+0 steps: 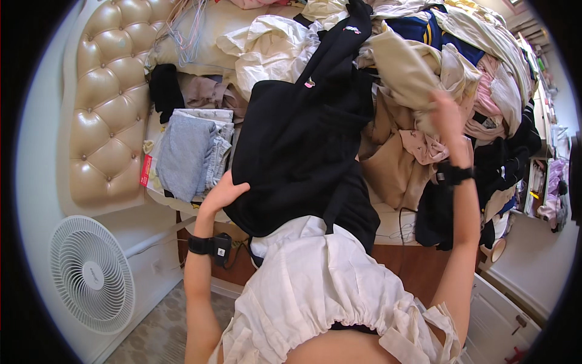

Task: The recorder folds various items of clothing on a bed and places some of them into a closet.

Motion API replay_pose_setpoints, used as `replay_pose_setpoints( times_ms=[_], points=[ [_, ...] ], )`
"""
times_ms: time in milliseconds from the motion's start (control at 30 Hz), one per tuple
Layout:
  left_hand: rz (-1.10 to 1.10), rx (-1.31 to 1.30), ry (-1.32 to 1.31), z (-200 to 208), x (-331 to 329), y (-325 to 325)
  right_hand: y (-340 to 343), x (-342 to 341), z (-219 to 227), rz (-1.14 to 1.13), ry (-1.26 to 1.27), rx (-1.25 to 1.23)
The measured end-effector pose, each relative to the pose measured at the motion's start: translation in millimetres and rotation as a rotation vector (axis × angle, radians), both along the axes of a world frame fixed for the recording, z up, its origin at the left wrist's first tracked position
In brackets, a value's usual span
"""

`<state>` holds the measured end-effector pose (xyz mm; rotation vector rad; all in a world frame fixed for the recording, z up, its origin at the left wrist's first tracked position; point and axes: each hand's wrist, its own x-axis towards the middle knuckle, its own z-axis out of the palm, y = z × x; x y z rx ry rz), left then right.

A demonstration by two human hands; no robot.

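A black garment with small coloured patches lies spread across the middle, one long narrow part reaching to the far side. My left hand is at its near left edge, thumb on top and fingers partly hidden by the cloth. My right hand, blurred by motion, is closed at the near end of a beige garment, which is blurred too. Below that hand are a pink patterned cloth and a brown garment. Both wrists wear black straps.
Folded grey-blue clothes are stacked at left by a tufted headboard. A white fan stands near left. Heaped clothes cover the right side, with black clothing at the near edge. A white crumpled cloth lies far off.
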<state>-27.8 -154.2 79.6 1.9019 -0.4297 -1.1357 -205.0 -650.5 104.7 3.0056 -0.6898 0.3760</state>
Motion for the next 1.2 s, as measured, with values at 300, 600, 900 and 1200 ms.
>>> replay_pose_setpoints(
  times_ms=[300,600,900,1200],
  points=[
    [-0.071,-0.001,-0.493,5,43,-60,-123,-114,104,-0.523,0.082,-0.252],
    [-0.263,0.052,-1.52,25,165,-160,93,76,-22,0.425,0.213,0.879],
    [-0.006,0.182,-2.021,124,198,-190,170,114,-71,0.557,0.149,0.614],
    [-0.606,0.203,-1.204,-27,101,-187,151,108,-71,0.536,0.136,0.496]
  ],
)
